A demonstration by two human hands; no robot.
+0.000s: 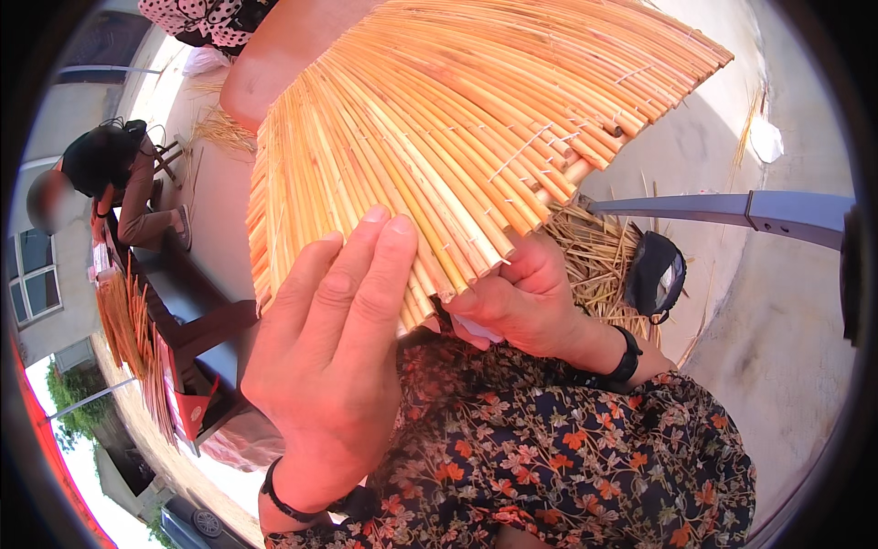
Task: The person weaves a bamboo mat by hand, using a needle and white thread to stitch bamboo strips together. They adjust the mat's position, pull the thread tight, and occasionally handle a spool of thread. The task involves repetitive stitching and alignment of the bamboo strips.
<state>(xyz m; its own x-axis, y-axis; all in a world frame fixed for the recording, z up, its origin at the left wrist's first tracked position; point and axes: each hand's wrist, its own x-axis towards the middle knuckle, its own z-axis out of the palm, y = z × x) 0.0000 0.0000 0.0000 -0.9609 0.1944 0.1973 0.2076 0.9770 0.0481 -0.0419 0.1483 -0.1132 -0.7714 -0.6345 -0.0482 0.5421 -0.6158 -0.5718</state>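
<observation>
Hands on woven reed mat point(457, 137), left hand point(334, 357) flat, right hand point(517, 297) gripping edge

The fan-shaped mat of bound straw stalks point(457, 137) runs pale yellow to warm orange, crossed by thin whitish stitching. The garment point(585, 457) below it is dark, nearly black, printed with small orange, red and cream flowers. Each wrist carries a black band point(626, 359). A black pouch point(657, 274) lies on loose tan straw point(599, 261). The ground point(786, 348) is pale grey. At the top edge shows white fabric with dark dots point(206, 18).
</observation>
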